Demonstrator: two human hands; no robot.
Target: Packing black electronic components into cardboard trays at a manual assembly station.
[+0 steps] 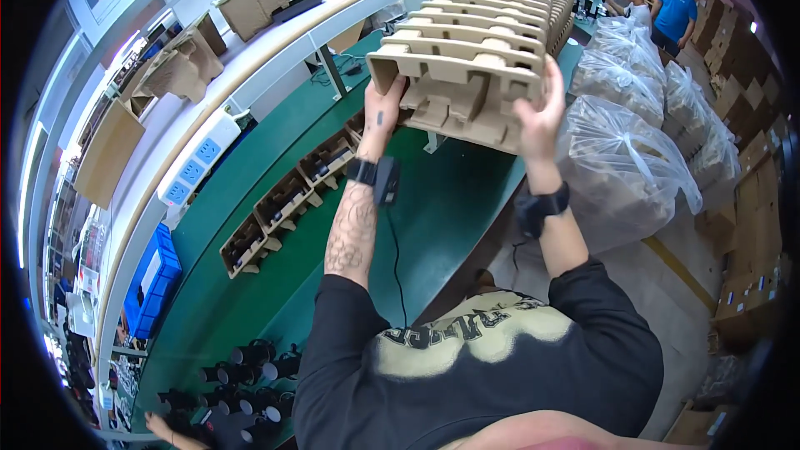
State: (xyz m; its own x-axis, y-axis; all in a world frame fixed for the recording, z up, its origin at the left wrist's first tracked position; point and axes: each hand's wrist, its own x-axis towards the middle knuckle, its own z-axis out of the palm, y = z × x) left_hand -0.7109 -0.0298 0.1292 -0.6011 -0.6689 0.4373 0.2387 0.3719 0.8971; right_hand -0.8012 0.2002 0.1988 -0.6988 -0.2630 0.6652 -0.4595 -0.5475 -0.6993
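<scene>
A stack of moulded pulp trays (475, 42) is held up above the green tabletop (250, 158), gripped at its near end from both sides. The stack is pale tan, of rough fibre, and is made of many identical trays nested one into the next, so that their ribbed rims form a stepped row running away toward the far end. On the near face, deep rectangular pockets and raised blocks are seen, with notched edges along the top.

The left hand (383, 110) is closed on the left lower corner of the stack, the thumb pressed up against the side. The right hand (542, 112) is clasped round the right edge, the fingers curled over the outer rim. A dark band is worn on each wrist, and a thin cable hangs from the left one.

On the tabletop below, three filled pulp trays (287, 204) are laid in a slanting line, dark parts being seated in their pockets. Black cylindrical parts (250, 383) are gathered near the lower edge. Clear plastic bags (625, 158) of pulp pieces are piled to the right, just beside the tabletop.
</scene>
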